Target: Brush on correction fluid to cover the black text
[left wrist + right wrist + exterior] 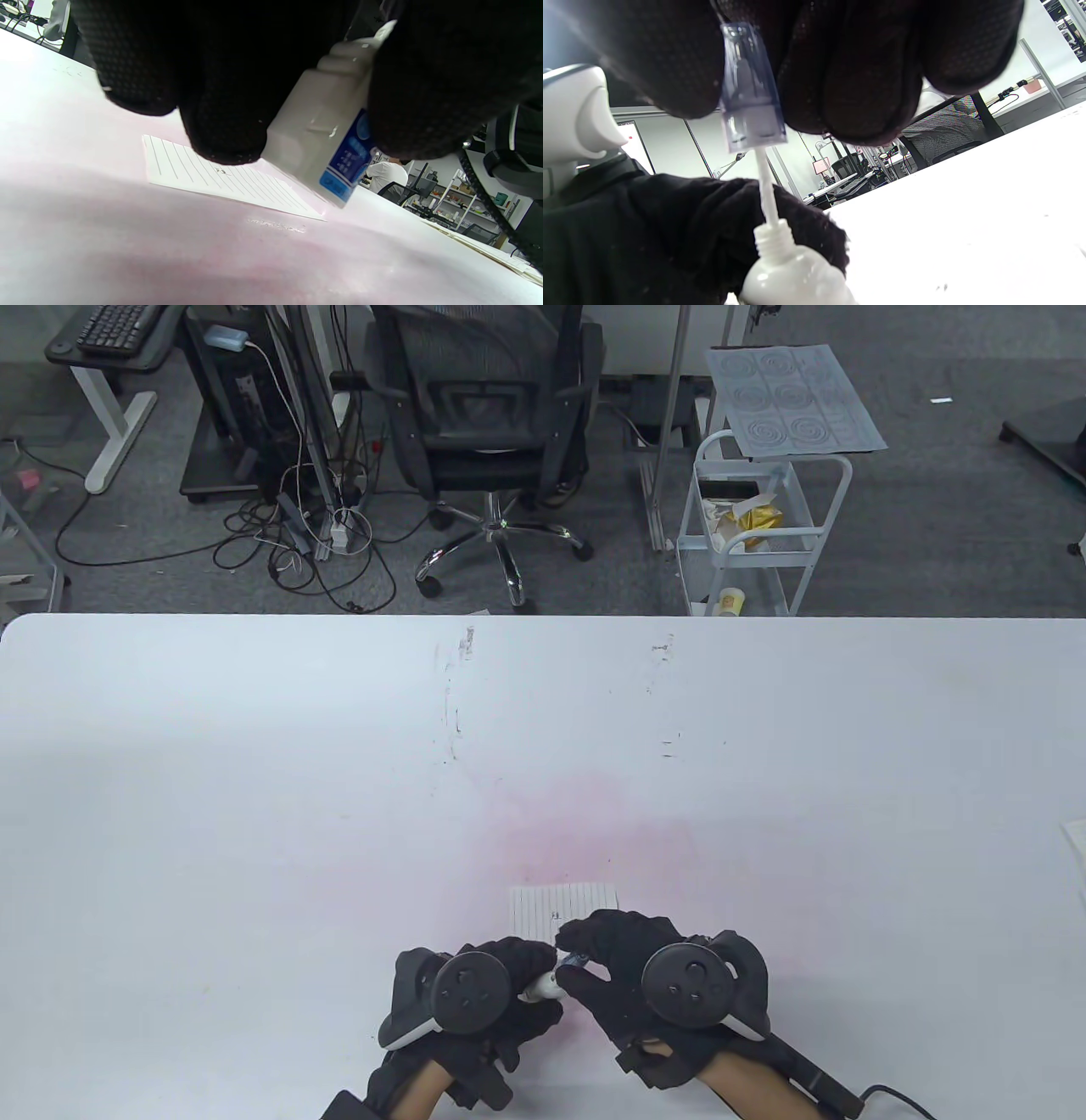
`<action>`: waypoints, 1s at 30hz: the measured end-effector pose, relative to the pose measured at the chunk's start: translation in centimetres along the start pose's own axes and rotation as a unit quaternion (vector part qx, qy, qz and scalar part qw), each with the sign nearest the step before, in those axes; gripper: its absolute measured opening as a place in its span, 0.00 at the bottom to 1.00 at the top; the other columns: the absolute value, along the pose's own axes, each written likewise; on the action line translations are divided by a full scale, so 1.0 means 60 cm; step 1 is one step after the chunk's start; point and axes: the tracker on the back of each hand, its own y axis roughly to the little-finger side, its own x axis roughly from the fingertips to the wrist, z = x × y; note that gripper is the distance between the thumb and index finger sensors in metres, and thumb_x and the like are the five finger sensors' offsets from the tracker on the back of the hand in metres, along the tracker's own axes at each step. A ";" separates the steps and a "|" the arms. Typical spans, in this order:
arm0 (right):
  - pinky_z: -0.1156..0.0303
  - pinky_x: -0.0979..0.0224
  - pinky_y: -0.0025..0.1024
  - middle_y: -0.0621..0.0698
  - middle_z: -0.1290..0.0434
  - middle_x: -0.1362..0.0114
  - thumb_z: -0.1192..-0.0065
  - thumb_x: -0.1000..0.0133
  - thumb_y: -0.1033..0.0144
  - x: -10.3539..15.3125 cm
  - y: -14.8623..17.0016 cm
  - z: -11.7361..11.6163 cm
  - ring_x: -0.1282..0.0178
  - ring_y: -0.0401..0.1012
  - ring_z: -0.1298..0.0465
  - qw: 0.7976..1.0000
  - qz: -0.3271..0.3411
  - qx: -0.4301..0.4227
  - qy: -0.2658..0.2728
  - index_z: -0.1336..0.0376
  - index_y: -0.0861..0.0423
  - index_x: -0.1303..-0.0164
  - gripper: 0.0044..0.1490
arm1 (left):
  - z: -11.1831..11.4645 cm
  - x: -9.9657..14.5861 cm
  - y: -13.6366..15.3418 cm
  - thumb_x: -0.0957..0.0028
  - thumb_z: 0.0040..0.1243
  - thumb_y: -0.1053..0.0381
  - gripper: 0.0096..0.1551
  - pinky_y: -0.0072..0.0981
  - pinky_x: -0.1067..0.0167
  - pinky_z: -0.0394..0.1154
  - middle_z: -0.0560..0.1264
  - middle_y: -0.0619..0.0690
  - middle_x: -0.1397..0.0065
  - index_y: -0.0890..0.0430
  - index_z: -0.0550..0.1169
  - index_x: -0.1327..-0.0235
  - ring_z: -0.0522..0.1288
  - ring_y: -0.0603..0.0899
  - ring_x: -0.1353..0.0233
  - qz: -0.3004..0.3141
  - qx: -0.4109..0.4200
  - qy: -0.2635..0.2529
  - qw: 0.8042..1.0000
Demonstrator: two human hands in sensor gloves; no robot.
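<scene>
A white table (254, 780) with a pink stain at its centre fills the lower half of the table view, an office chair (488, 432) and a cart (764, 526) behind it. At the bottom centre the left hand (471, 997) grips a white correction fluid bottle (322, 148) (blue label, tilted above the table). The right hand (653, 976) pinches the clear cap (748, 89), whose white brush stem (767, 190) reaches into the bottle's neck. The lined paper (562, 906) with small black text (556, 914) lies just above both hands.
</scene>
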 end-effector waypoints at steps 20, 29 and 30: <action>0.25 0.43 0.53 0.51 0.23 0.45 0.28 0.57 0.49 0.003 0.019 0.034 0.56 0.48 0.16 0.993 -0.011 -0.047 0.107 0.29 0.52 0.48 0.31 | -0.016 0.002 0.019 0.71 0.81 0.39 0.35 0.46 0.50 0.84 0.87 0.53 0.49 0.52 0.83 0.50 0.90 0.53 0.57 -0.034 -0.010 -0.009 0.999; 0.26 0.42 0.53 0.51 0.24 0.45 0.28 0.57 0.49 -0.001 0.050 0.044 0.55 0.48 0.16 0.988 -0.040 -0.063 0.137 0.29 0.52 0.47 0.31 | -0.066 0.020 0.097 0.70 0.81 0.41 0.35 0.47 0.48 0.83 0.86 0.53 0.48 0.52 0.82 0.49 0.90 0.54 0.55 -0.129 0.006 -0.077 0.989; 0.26 0.42 0.53 0.51 0.24 0.44 0.28 0.57 0.49 -0.002 0.052 0.044 0.55 0.48 0.16 0.987 -0.042 -0.064 0.138 0.29 0.52 0.47 0.31 | -0.071 0.023 0.105 0.70 0.81 0.41 0.35 0.47 0.48 0.83 0.86 0.53 0.47 0.52 0.82 0.49 0.90 0.54 0.55 -0.140 0.009 -0.085 0.987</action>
